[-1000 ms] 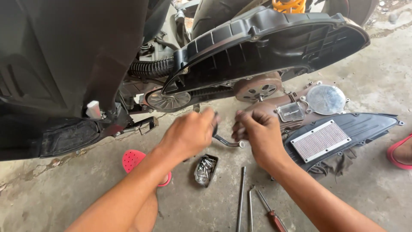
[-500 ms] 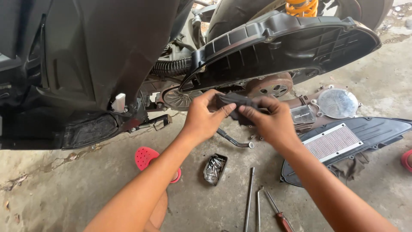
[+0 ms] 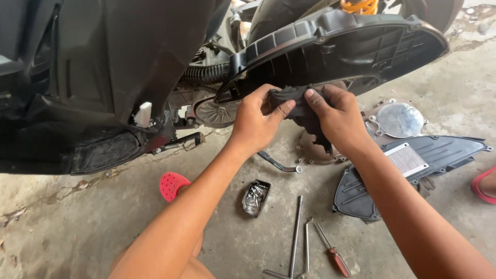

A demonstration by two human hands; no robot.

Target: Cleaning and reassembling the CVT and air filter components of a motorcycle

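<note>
Dark cloth (image 3: 299,106), crumpled and nearly black, sits between both hands just in front of the open black plastic engine cover (image 3: 341,49) of a scooter, a little above the middle of the view. Left hand (image 3: 256,121) grips the cloth's left end, thumb pressed over the top and fingers curled beneath. Right hand (image 3: 338,119) closes on the right end, its fingers (image 3: 312,98) pinching the fabric, and a ragged tail of cloth hangs below that palm.

At 9 o'clock from the hands the scooter's black body panels (image 3: 103,67) fill the frame, with a ribbed rubber hose (image 3: 204,75) and a finned metal wheel (image 3: 217,111) showing under the cover. Straight below the hands, at 6 o'clock, a bent metal lever (image 3: 276,163) lies on the concrete floor (image 3: 77,227), and lower still a small black tray of screws (image 3: 256,196). Near it, toward 5 o'clock, lie two long metal rods (image 3: 295,232) and a red-handled screwdriver (image 3: 335,256). At 3 o'clock a round shiny metal plate (image 3: 399,120) rests on the floor, and below it a removed black cover with a white mesh panel (image 3: 408,165). A red perforated sandal (image 3: 171,185) sits at 7 o'clock, partly hidden by the left forearm.
</note>
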